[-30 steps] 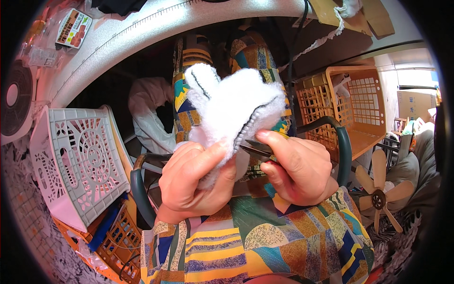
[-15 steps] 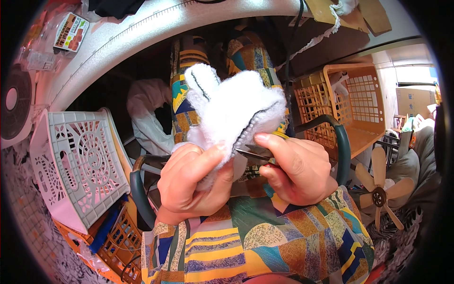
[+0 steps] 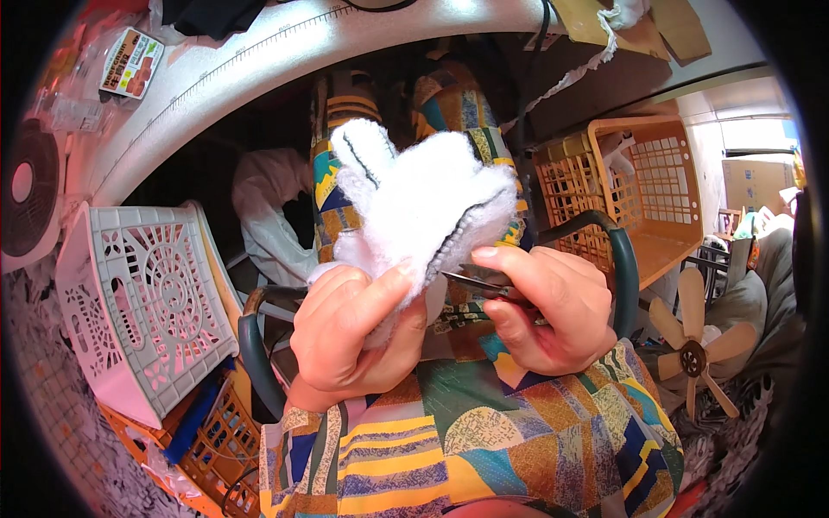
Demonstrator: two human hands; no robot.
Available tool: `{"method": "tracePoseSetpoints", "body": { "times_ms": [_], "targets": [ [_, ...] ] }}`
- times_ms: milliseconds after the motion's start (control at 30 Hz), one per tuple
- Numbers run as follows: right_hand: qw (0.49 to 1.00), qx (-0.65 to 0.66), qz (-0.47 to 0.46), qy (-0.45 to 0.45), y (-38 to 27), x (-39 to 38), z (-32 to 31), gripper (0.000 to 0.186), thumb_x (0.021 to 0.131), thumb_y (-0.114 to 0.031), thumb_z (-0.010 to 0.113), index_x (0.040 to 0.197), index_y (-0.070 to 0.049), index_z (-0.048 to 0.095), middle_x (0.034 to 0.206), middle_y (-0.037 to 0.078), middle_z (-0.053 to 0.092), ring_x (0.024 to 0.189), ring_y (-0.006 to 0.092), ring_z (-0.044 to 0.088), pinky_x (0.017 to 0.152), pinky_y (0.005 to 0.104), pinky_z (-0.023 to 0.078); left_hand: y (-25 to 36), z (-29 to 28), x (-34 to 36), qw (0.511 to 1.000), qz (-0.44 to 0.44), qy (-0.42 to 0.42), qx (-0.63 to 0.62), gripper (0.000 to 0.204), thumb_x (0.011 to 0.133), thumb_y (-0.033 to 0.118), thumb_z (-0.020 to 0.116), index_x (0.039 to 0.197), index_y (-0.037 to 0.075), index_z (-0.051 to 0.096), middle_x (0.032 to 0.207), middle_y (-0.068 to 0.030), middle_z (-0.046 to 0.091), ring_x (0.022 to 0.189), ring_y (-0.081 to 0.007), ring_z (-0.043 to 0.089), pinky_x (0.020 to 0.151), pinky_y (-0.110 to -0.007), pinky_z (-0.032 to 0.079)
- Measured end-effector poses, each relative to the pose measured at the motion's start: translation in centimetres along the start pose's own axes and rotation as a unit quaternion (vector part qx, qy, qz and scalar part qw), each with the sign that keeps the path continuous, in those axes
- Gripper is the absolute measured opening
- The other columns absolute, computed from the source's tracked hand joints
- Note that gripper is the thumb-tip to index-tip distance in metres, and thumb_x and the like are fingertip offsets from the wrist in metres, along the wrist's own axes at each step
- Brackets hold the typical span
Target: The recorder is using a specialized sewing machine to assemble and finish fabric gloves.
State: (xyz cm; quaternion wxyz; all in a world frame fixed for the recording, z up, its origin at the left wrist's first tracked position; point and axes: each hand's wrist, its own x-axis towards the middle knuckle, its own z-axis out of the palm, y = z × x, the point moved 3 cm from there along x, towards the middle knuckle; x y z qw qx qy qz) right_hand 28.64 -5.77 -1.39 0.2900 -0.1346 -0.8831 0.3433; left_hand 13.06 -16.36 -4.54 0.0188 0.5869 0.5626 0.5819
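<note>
A fluffy white cloth piece (image 3: 423, 186) with dark stitching along its folded edges is bunched up in front of me. My left hand (image 3: 358, 332) is closed on its lower end, thumb and finger pinching near the stitched seam (image 3: 449, 237). Between the thumb and fingers of my right hand (image 3: 553, 306) is a pair of small dark-bladed snips (image 3: 484, 286). Their pointed tip lies close to the seam, just right of my left thumb; whether it touches the cloth I cannot tell. My fingers hide the snips' handle.
A patterned garment (image 3: 484, 432) covers my lap, between dark green chair arms (image 3: 627, 281). On the left stand a white plastic basket (image 3: 164, 293) and an orange crate (image 3: 220, 440). To the right are a tan basket (image 3: 665, 190) and a fan (image 3: 692, 356). A white table edge (image 3: 233, 78) curves ahead.
The snips have drawn back slightly to the right from the seam, and my right hand has shifted a little right. The cloth has moved slightly left, still pinched in my left hand.
</note>
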Motion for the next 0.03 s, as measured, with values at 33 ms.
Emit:
{"method": "tracePoseSetpoints", "body": {
  "times_ms": [33],
  "targets": [
    [1.000,-0.009,0.001,-0.005,-0.01,-0.06,0.04,0.035,0.084,-0.011,0.068,0.112,0.007,0.061,0.082,0.013,0.067,0.055,0.0171,0.058,0.052,0.0270,0.046,-0.03,-0.14,-0.07,1.000,-0.001,-0.005,0.002,0.047,0.065,-0.012,0.073,0.109,-0.002,0.064,0.063,-0.0076,0.055,0.049,-0.0199,0.049,0.048,-0.028,0.035]
  ]
}}
